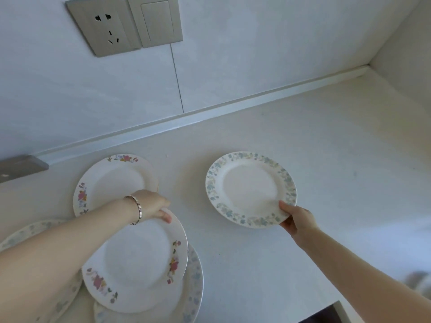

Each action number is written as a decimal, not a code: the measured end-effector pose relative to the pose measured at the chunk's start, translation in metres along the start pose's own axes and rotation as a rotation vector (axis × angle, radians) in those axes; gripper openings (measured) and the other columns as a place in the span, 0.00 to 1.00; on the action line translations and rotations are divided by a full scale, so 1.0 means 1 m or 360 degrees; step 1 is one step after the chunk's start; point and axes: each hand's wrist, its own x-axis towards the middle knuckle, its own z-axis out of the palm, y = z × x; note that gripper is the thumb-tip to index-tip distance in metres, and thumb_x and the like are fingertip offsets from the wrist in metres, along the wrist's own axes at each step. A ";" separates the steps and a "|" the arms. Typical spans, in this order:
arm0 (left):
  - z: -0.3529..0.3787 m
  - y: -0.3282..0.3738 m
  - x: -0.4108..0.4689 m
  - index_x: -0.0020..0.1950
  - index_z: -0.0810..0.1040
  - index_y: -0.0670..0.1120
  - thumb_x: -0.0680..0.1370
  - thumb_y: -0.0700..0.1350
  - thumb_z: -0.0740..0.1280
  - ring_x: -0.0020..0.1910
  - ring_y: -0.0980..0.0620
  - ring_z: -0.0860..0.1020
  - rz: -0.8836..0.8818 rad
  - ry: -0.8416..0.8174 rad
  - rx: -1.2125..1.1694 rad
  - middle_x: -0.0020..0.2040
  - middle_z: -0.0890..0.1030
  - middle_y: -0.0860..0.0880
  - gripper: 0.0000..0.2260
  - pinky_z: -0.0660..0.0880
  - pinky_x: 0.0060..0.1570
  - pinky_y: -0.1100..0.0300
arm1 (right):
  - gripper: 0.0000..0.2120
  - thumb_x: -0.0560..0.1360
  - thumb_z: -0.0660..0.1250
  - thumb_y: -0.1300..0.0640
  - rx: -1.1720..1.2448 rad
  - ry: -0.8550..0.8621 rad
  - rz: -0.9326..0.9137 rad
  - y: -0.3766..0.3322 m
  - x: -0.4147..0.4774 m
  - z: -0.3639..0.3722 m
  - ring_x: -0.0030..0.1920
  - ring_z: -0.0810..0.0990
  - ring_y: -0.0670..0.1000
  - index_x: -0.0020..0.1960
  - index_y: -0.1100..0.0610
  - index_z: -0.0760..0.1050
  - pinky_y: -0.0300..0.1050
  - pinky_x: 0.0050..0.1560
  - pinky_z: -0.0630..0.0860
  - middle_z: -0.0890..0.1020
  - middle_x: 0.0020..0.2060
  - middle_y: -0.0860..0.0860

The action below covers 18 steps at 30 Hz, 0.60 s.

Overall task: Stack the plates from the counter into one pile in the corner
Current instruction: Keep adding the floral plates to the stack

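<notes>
Plates lie scattered over a pale, lightly speckled desk [326, 159] that runs into a white corner at the upper right, where the back wall and a side wall meet. A raised white strip [233, 102] edges the desk along the back wall. On that wall sit a grey power socket [105, 26] and a grey switch plate [155, 21] side by side; a grey block [21, 166] shows at the left edge.

The right hand [297, 220] is closed on the near rim of a plate with a blue-green floral border [250, 190], thumb on top, near the middle of the desk. The left hand [152, 206], a bracelet [136, 209] on its wrist, pinches the far rim of a pink-flowered plate [135, 264], which tilts above a larger blue-bordered plate [193, 287] under it. A second pink-flowered plate [112, 180] lies flat behind the left hand, close to the back strip. Another blue-bordered plate [28, 231] shows partly under the left forearm.

Bare desk stretches from the right-hand plate to the corner. A dark gap [326, 315] marks the near edge of the desk at lower right.
</notes>
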 end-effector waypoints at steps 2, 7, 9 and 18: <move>-0.005 0.003 -0.006 0.29 0.62 0.53 0.76 0.52 0.63 0.40 0.51 0.67 -0.0031 0.0128 -0.0142 0.38 0.79 0.56 0.17 0.60 0.31 0.66 | 0.02 0.72 0.67 0.66 -0.0001 0.0013 -0.0022 -0.005 -0.004 -0.015 0.41 0.81 0.53 0.41 0.62 0.76 0.39 0.27 0.80 0.81 0.41 0.56; -0.013 0.014 -0.011 0.29 0.55 0.47 0.76 0.49 0.66 0.29 0.52 0.64 0.0085 0.0718 -0.0475 0.25 0.69 0.55 0.23 0.58 0.31 0.58 | 0.01 0.72 0.66 0.67 0.0155 -0.0002 -0.0097 -0.024 -0.021 -0.060 0.41 0.81 0.53 0.42 0.63 0.76 0.39 0.28 0.80 0.83 0.36 0.55; -0.019 0.035 -0.011 0.29 0.55 0.47 0.75 0.50 0.67 0.28 0.51 0.59 0.0037 0.0890 -0.0740 0.26 0.60 0.53 0.23 0.56 0.32 0.56 | 0.02 0.73 0.66 0.66 0.0224 -0.0032 -0.0145 -0.036 -0.032 -0.090 0.40 0.83 0.52 0.44 0.63 0.77 0.38 0.29 0.80 0.85 0.34 0.54; -0.006 0.221 -0.008 0.28 0.56 0.45 0.77 0.51 0.64 0.28 0.48 0.55 -0.0238 0.1348 -0.1558 0.27 0.57 0.47 0.23 0.57 0.24 0.59 | 0.09 0.74 0.61 0.63 0.0358 -0.0084 -0.0468 -0.073 -0.102 -0.275 0.36 0.86 0.51 0.50 0.64 0.77 0.43 0.37 0.83 0.87 0.36 0.53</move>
